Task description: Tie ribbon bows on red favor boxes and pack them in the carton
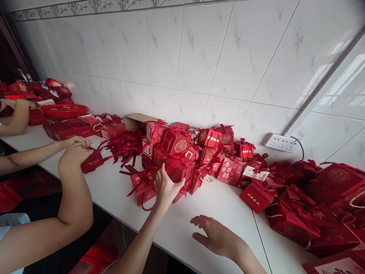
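Note:
A heap of small red gift boxes [182, 152] tied with red ribbons lies on the white counter [182, 224] against the tiled wall. My left hand [166, 187] reaches into the front of the heap, its fingers and thumb closed around one ribbon-tied red gift box [178, 167]. My right hand [214, 236] hovers just above the bare counter near the front edge, fingers spread, holding nothing. It is a short way from the boxes.
Another person's two hands [74, 149] at the left hold a dark red box [92, 161]. Loose red ribbons [125, 146] and an open cardboard box [137, 121] lie behind them. A red bowl [64, 110] stands far left. Larger red boxes [310, 205] fill the right. A wall socket [280, 142] is there too.

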`<move>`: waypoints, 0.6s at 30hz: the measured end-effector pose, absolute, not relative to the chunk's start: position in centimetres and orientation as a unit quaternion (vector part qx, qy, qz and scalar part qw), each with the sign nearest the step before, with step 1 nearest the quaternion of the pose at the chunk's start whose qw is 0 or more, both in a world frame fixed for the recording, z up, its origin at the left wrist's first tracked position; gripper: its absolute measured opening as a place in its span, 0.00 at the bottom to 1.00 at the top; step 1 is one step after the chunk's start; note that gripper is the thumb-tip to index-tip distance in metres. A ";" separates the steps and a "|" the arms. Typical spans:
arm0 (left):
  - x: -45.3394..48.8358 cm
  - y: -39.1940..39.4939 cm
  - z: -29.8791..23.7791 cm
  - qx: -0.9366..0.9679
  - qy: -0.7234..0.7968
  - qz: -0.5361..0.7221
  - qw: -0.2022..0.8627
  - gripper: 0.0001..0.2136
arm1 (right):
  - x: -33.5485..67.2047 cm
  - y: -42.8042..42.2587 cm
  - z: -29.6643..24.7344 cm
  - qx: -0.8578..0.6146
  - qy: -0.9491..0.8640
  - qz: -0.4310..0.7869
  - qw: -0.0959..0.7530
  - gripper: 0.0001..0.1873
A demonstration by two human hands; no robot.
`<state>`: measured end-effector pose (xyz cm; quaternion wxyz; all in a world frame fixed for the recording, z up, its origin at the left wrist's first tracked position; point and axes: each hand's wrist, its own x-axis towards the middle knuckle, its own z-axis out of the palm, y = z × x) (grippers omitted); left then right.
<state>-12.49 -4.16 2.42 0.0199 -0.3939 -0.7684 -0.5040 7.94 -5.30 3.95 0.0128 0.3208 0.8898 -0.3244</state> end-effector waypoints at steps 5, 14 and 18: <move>-11.2 -7.0 2.7 -0.442 -0.665 -0.588 0.126 0.40 | 10.0 -7.9 1.6 0.350 0.821 -0.443 -0.083 0.18; -2.7 -13.7 -4.6 -0.637 -0.609 -0.472 0.010 0.44 | 21.2 -11.2 -2.3 0.576 0.638 -0.446 -0.248 0.25; -1.6 -14.8 -6.8 -0.667 -0.650 -0.364 -0.038 0.36 | 22.3 -12.7 -2.9 0.604 0.597 -0.424 -0.314 0.27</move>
